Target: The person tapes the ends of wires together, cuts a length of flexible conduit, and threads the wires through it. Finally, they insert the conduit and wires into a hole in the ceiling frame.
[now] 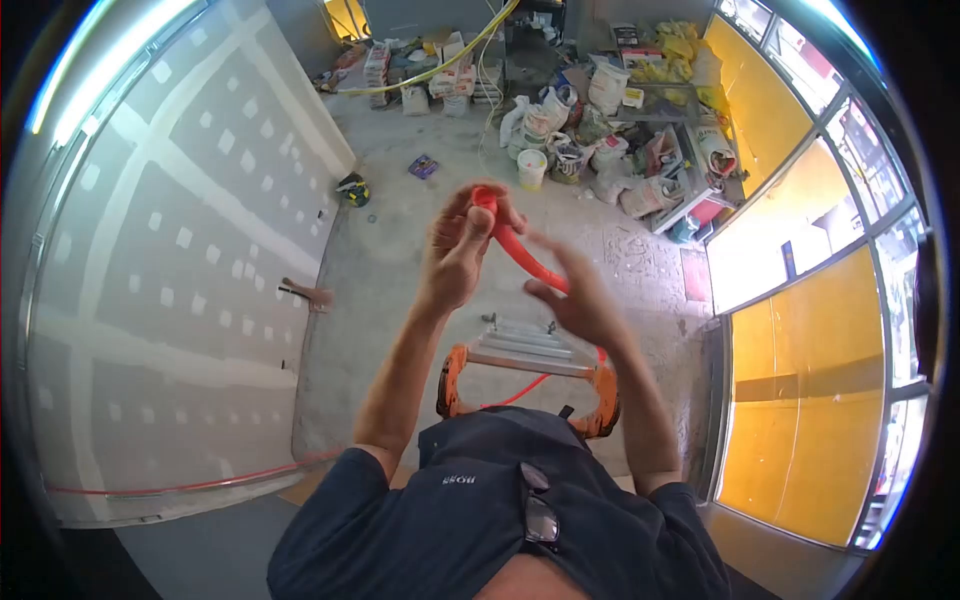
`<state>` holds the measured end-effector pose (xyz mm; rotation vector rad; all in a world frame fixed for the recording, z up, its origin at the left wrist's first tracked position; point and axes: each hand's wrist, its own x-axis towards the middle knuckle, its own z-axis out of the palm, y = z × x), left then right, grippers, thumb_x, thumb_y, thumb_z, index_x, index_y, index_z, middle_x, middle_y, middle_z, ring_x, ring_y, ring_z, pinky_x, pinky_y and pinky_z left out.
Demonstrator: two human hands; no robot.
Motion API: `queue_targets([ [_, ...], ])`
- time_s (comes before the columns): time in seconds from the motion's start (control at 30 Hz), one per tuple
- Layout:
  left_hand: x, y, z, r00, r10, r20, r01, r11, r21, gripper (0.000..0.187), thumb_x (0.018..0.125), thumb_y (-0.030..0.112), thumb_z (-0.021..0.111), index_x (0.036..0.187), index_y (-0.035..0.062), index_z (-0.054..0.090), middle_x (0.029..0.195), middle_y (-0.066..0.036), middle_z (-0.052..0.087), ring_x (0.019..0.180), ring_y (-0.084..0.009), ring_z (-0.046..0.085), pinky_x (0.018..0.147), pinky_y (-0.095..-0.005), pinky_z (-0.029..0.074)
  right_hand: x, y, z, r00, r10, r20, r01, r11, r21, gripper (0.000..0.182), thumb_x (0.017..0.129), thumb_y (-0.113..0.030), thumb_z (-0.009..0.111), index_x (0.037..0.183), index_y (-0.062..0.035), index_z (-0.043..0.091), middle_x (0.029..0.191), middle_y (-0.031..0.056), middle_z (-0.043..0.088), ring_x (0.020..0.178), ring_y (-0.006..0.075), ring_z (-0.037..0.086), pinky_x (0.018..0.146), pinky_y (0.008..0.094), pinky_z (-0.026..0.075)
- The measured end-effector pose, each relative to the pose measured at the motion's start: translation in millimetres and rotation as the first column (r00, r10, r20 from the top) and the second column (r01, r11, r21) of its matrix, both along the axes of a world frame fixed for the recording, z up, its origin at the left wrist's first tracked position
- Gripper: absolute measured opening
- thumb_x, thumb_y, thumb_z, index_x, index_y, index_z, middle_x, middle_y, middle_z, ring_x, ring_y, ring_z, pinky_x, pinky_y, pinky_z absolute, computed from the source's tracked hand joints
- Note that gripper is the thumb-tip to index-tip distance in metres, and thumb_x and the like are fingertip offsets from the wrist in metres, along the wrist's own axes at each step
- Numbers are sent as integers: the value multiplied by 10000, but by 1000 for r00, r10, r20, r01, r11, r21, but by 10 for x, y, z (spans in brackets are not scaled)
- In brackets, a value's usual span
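Observation:
A bright red flexible tube [528, 264] is held up in front of me, its open end pointing toward me. My left hand [458, 248] wraps round it just below that end, thumb pressed on the side. My right hand [588, 300] is beside the tube's lower stretch, blurred by motion, with thumb and fingers apart; whether it touches the tube is hard to see. Behind the right hand and forearm part of the tube is hidden. More of it shows lower down, by the orange and silver stepladder [530, 362] right in front of my body.
Plasterboard wall [200, 240] with filler patches runs along the left; yellow-covered glazing [810, 380] along the right. Bags [545, 115], a white bucket [532, 170] and a cluttered bench [680, 150] stand at the back. A yellow cable [450, 65] hangs overhead.

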<state>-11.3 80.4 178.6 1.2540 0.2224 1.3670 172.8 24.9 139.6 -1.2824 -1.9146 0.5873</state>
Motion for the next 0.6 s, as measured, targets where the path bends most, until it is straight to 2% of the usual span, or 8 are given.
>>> queue_targets([
  [0.03, -29, 20, 47, 1000, 1, -4, -1, 1000, 11, 331, 1020, 337, 521, 1225, 77, 533, 903, -33, 551, 862, -166, 551, 929, -416, 474, -77, 63, -381, 999, -16, 28, 16, 1000, -10, 472, 914, -259, 696, 1299, -42, 532, 1176, 212, 623, 1092, 366, 576, 949, 447, 444],
  [0.07, -117, 45, 101, 999, -10, 38, 10, 1000, -11, 332, 1024, 353, 509, 1215, 82, 529, 876, -21, 527, 816, -150, 519, 866, -384, 466, -64, 85, -472, 979, 76, -189, -128, 952, -279, 350, 926, -245, 682, 1177, -24, 582, 1017, 214, 661, 929, 369, 621, 824, 422, 479],
  [0.13, -263, 5, 341, 994, 76, 74, -71, 995, -70, 332, 1037, 404, 463, 1171, 106, 523, 801, 16, 444, 699, -109, 410, 687, -295, 392, -104, -19, -587, 938, 44, -345, -150, 946, -287, 259, 938, -218, 663, 1078, -10, 598, 880, 191, 659, 769, 362, 612, 717, 393, 483],
  [0.17, -367, -24, 369, 991, 108, 72, -105, 993, -49, 332, 1037, 404, 463, 1171, 106, 523, 801, 16, 444, 699, -109, 410, 687, -295, 392, -119, -42, -490, 934, 82, -347, -183, 946, -267, 259, 938, -218, 663, 1078, -10, 598, 880, 191, 659, 769, 362, 612, 717, 393, 483],
  [0.23, -521, -56, 360, 971, 184, 155, -150, 967, -207, 337, 1040, 424, 448, 1140, 113, 527, 782, 31, 417, 674, -100, 388, 640, -268, 371, -47, -175, -181, 989, 38, -143, -70, 971, -229, 253, 945, -209, 652, 1097, -14, 598, 847, 181, 641, 733, 324, 602, 690, 381, 476],
  [0.37, -1044, -116, 413, 800, 506, 321, -401, 850, -341, 337, 1029, 443, 467, 1089, 118, 530, 756, 44, 361, 632, -73, 327, 564, -225, 321, 271, -405, -144, 996, -2, -93, -18, 975, -220, 256, 949, -238, 649, 1057, -9, 612, 815, 165, 624, 696, 288, 578, 673, 364, 466],
  [0.43, -1354, -175, 306, 694, 613, 378, -474, 784, -400, 325, 1036, 416, 464, 1087, 101, 527, 750, 40, 344, 626, -78, 317, 553, -221, 319, 428, -598, -200, 1000, 21, -9, -23, 903, -429, 279, 946, -275, 654, 1048, -16, 649, 807, 150, 625, 690, 253, 573, 662, 347, 463],
  [0.6, -1743, -474, -218, 673, 659, 334, -460, 728, -509, 328, 1053, 397, 427, 1061, 81, 516, 752, 31, 344, 620, -81, 313, 557, -232, 344, 411, -984, -453, 996, -4, -89, -42, 862, -506, 316, 936, -305, 666, 1091, -30, 678, 795, 131, 625, 675, 220, 551, 640, 333, 454],
])
